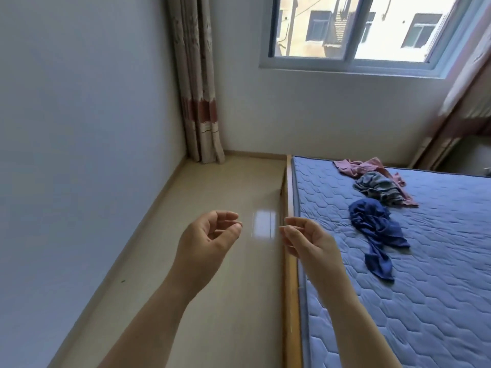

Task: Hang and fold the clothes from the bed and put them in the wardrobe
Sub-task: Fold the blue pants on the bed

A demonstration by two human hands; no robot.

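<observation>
Both hands are up empty by the bed's (414, 322) left edge: left hand (207, 240) and right hand (309, 241), each grip loosely curled, pinching nothing. Blue garment (377, 229) lies nearest, likely first pick; grey garment (380, 188) and pink garment (354, 166) are crumpled beyond.
</observation>
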